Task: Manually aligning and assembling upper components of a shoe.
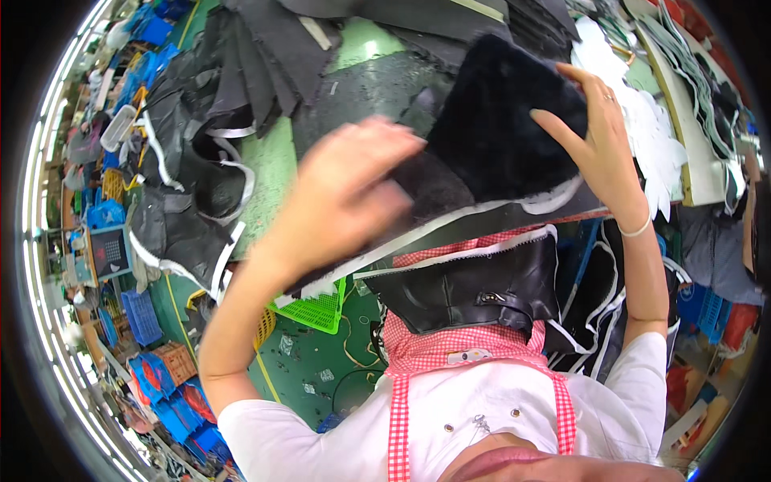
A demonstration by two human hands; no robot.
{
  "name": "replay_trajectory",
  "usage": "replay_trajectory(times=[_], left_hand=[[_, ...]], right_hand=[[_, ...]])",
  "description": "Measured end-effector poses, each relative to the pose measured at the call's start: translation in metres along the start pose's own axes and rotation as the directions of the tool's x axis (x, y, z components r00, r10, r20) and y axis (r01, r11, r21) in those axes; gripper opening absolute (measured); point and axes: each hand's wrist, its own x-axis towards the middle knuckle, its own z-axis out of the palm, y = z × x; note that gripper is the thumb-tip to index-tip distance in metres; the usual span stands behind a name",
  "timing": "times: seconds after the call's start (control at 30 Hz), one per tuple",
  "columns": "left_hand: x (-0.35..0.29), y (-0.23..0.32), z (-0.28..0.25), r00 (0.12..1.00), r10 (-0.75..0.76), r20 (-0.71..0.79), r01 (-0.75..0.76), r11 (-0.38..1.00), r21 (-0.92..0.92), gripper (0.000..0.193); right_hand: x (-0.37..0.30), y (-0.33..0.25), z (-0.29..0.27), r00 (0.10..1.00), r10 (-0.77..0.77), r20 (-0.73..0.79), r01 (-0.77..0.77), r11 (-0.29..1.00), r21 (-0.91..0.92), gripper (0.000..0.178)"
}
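Observation:
A black plush piece (506, 120) with a rounded corner lies over a dark panel (438, 189) edged in white tape, at the table's near side. My right hand (598, 132) rests at the plush piece's right edge, its thumb and forefinger spread apart. Blurred by motion, my left hand (345, 193) hovers at the panel's left part, with fingers stretched out and thumb apart; nothing shows in it. Below the table edge, a black leather piece (474, 289) with a zipper and a buckled strap lies across my red checked apron (418, 345).
Dark flat pieces (257, 64) are heaped at the far side of the table. Black leather pieces with white edges (193, 185) lie at left, white sheets (642, 120) at right. A green basket (317, 309) stands below. Blue crates (144, 317) line the left.

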Motion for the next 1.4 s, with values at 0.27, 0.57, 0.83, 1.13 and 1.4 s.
replay_trajectory(times=[0.27,0.57,0.83,1.13,1.4], left_hand=[[0.016,0.014,0.086,0.993,0.052,0.111,-0.073,0.979,0.189,0.062],[0.026,0.009,0.080,0.990,0.095,0.103,-0.106,0.989,0.101,0.045],[0.010,-0.017,0.049,0.909,0.196,0.368,-0.218,0.976,0.019,0.023],[0.042,-0.059,0.046,0.820,-0.571,-0.041,0.502,0.752,-0.427,0.054],[0.048,-0.056,0.045,0.802,-0.569,0.182,0.542,0.565,-0.622,0.033]], right_hand=[[0.002,-0.024,-0.017,0.931,-0.365,-0.006,0.361,0.925,-0.121,0.042],[-0.020,-0.051,-0.017,0.946,-0.147,0.289,0.024,0.921,0.389,0.072],[-0.051,0.025,-0.006,0.668,0.077,0.740,-0.618,0.612,0.494,0.080],[-0.041,-0.007,0.010,0.751,-0.371,0.546,0.121,0.890,0.439,0.057],[-0.031,0.018,0.019,0.693,-0.432,0.578,0.042,0.824,0.565,0.055]])
